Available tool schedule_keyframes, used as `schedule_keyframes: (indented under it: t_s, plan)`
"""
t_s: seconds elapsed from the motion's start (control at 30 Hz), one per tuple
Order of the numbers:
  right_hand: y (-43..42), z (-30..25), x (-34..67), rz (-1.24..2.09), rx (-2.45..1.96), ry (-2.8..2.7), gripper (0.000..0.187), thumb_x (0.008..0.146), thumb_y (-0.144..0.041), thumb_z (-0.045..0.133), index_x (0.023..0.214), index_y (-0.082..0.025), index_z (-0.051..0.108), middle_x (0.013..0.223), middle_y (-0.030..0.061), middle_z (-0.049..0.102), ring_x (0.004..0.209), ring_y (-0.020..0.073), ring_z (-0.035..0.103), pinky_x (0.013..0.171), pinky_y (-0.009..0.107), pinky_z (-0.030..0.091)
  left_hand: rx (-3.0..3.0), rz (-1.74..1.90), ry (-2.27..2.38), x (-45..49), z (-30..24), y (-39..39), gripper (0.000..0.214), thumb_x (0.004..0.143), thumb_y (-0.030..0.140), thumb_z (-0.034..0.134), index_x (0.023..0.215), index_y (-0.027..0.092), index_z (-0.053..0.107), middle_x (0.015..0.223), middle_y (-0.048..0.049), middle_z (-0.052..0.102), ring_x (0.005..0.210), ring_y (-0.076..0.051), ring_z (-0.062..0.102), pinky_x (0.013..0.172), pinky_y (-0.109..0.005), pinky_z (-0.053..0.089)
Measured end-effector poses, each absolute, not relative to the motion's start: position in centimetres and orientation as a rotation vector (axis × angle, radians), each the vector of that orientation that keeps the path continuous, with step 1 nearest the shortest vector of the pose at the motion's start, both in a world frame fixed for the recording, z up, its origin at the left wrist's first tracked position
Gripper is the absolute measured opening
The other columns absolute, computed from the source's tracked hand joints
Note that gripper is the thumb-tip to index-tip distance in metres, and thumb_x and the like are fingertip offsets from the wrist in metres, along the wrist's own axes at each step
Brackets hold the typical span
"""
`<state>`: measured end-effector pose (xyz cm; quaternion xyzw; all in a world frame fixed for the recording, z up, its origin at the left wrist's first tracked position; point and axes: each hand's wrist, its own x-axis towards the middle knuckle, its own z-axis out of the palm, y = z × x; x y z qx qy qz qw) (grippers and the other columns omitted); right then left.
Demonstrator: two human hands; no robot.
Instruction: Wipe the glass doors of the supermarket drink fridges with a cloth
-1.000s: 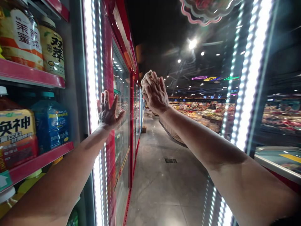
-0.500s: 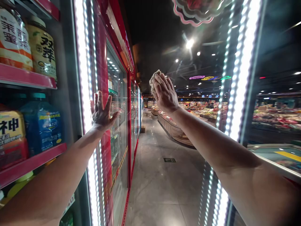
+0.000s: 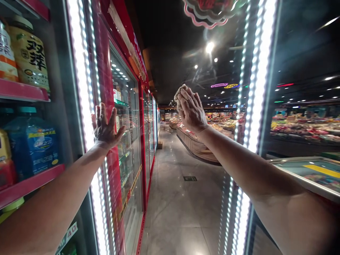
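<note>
My right hand (image 3: 193, 109) is stretched ahead with a crumpled beige cloth (image 3: 181, 92) under its fingers. The cloth is held flat toward a see-through glass door pane, whose surface shows mainly through reflections. My left hand (image 3: 106, 128) has its fingers spread and its palm turned forward, beside a bright LED strip (image 3: 78, 63) at the cooler's edge. Whether the left palm touches the glass I cannot tell. A second LED strip (image 3: 259, 92) runs down the right side, behind my right forearm. A scalloped pink-edged sticker (image 3: 207, 21) shows at the top.
Shelves at left hold a blue bottle (image 3: 42, 148) and a yellow-labelled bottle (image 3: 30, 60). Red-framed coolers (image 3: 142, 141) line the aisle floor (image 3: 172, 212). A wood-sided produce counter (image 3: 195, 145) and a glass-topped freezer case (image 3: 292, 164) stand on the right.
The view has shifted, so the shelves and LED strips sit further left. My right hand with the cloth appears slightly lower and to the right. My left hand stays spread.
</note>
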<state>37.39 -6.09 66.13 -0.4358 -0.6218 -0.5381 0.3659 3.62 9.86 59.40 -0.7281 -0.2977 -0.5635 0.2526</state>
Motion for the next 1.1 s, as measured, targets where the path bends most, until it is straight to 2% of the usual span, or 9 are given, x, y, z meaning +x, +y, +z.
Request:
schedule_keyframes:
  t_s: [0.2, 0.37, 0.5, 0.63, 0.73, 0.83, 0.93, 1.0, 1.1]
  plan:
    - [-7.3, 63.8, 40.1, -1.421, -1.109, -1.842, 0.050, 0.106, -0.034, 0.040, 0.155, -0.029, 0.043, 0.162, 0.0040, 0.045, 0.155, 0.0213, 0.033, 0.130, 0.053, 0.025, -1.997, -1.537, -0.825, 3.7, 59.4, 9.8, 0.085, 0.092, 0.073, 0.039, 0.165, 0.035, 0.017, 0.175, 0.0004, -0.002, 0.160, -0.034, -0.009, 0.127, -0.067, -0.003]
    - [-9.7, 64.9, 45.8, -1.421, -1.234, -1.522, 0.050, 0.105, -0.034, 0.039, 0.153, -0.024, 0.046, 0.162, 0.0095, 0.045, 0.154, 0.0265, 0.035, 0.129, 0.059, 0.022, -2.012, -1.550, -0.840, 3.9, 59.4, 9.6, 0.085, 0.091, 0.074, 0.039, 0.164, 0.039, 0.016, 0.175, 0.0039, -0.005, 0.160, -0.036, -0.007, 0.124, -0.073, -0.004]
    - [-8.9, 65.3, 46.7, -1.372, -1.205, -1.337, 0.051, 0.104, -0.033, 0.039, 0.154, -0.025, 0.044, 0.164, 0.0094, 0.041, 0.156, 0.0283, 0.030, 0.127, 0.061, 0.024, -2.006, -1.559, -0.858, 4.0, 59.5, 9.3, 0.083, 0.090, 0.075, 0.038, 0.163, 0.041, 0.019, 0.175, 0.0068, -0.003, 0.160, -0.033, -0.007, 0.126, -0.069, -0.001]
    - [-8.3, 63.0, 46.6, -1.362, -1.153, -1.548, 0.050, 0.104, -0.034, 0.040, 0.154, -0.030, 0.045, 0.163, 0.0068, 0.043, 0.155, 0.0259, 0.033, 0.127, 0.061, 0.027, -1.991, -1.549, -0.861, 4.2, 59.6, 9.0, 0.082, 0.090, 0.075, 0.038, 0.163, 0.043, 0.021, 0.174, 0.0077, -0.006, 0.160, -0.034, -0.006, 0.127, -0.068, 0.000]
    - [-9.5, 61.7, 48.8, -1.392, -1.190, -1.700, 0.049, 0.103, -0.035, 0.043, 0.151, -0.027, 0.049, 0.159, 0.0091, 0.049, 0.152, 0.0249, 0.039, 0.128, 0.057, 0.028, -1.979, -1.551, -0.862, 4.3, 59.6, 9.1, 0.080, 0.090, 0.073, 0.038, 0.163, 0.047, 0.016, 0.173, 0.0109, -0.009, 0.160, -0.034, -0.008, 0.126, -0.070, -0.001]
    - [-10.8, 62.2, 52.1, -1.444, -1.226, -1.566, 0.049, 0.104, -0.037, 0.041, 0.150, -0.024, 0.050, 0.156, 0.0114, 0.052, 0.152, 0.0269, 0.038, 0.130, 0.060, 0.021, -1.962, -1.557, -0.837, 4.3, 59.4, 9.2, 0.080, 0.090, 0.071, 0.041, 0.161, 0.052, 0.010, 0.172, 0.0152, -0.013, 0.160, -0.035, -0.007, 0.125, -0.072, -0.002]
    - [-10.9, 63.6, 54.1, -1.463, -1.223, -1.340, 0.049, 0.106, -0.038, 0.035, 0.153, -0.032, 0.044, 0.157, 0.0084, 0.051, 0.153, 0.0273, 0.036, 0.131, 0.066, 0.011, -1.957, -1.555, -0.830, 4.4, 59.3, 9.2, 0.079, 0.091, 0.070, 0.042, 0.160, 0.057, 0.005, 0.169, 0.0200, -0.017, 0.160, -0.035, -0.008, 0.125, -0.072, -0.002]
    - [-10.3, 63.9, 54.4, -1.434, -1.219, -1.235, 0.050, 0.107, -0.040, 0.032, 0.155, -0.034, 0.040, 0.160, 0.0072, 0.047, 0.155, 0.0258, 0.033, 0.130, 0.067, 0.015, -1.948, -1.542, -0.823, 4.4, 59.3, 9.2, 0.079, 0.091, 0.069, 0.042, 0.159, 0.057, 0.004, 0.168, 0.0214, -0.020, 0.160, -0.033, -0.009, 0.126, -0.070, -0.003]
    - [-9.6, 62.8, 54.2, -1.383, -1.205, -1.252, 0.052, 0.106, -0.041, 0.030, 0.155, -0.026, 0.040, 0.162, 0.0111, 0.044, 0.157, 0.0249, 0.027, 0.127, 0.065, 0.028, -1.924, -1.537, -0.805, 4.5, 59.3, 9.3, 0.079, 0.091, 0.068, 0.042, 0.160, 0.055, 0.006, 0.168, 0.0210, -0.021, 0.161, -0.032, -0.006, 0.128, -0.065, 0.000]
